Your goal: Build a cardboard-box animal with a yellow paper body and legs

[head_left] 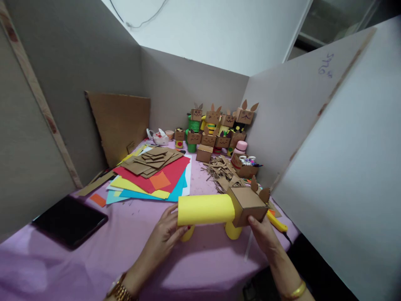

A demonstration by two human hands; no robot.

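Note:
I hold a paper animal figure just above the purple tablecloth [200, 267]. Its body is a yellow paper tube [205, 209] lying sideways, with short yellow legs [232, 230] below. A brown cardboard box head [249, 205] with two pointed ears sits at its right end. My left hand [164, 236] grips the tube's left end and a leg beneath it. My right hand [261, 234] holds the underside of the cardboard head.
A stack of coloured paper sheets [147, 184] with cardboard pieces [153, 161] on top lies mid-table. Finished box-headed figures [216, 125] stand at the back. Cardboard scraps [224, 171], a yellow cutter [277, 223], a black tablet [70, 219] and a leaning cardboard sheet [120, 121] surround them.

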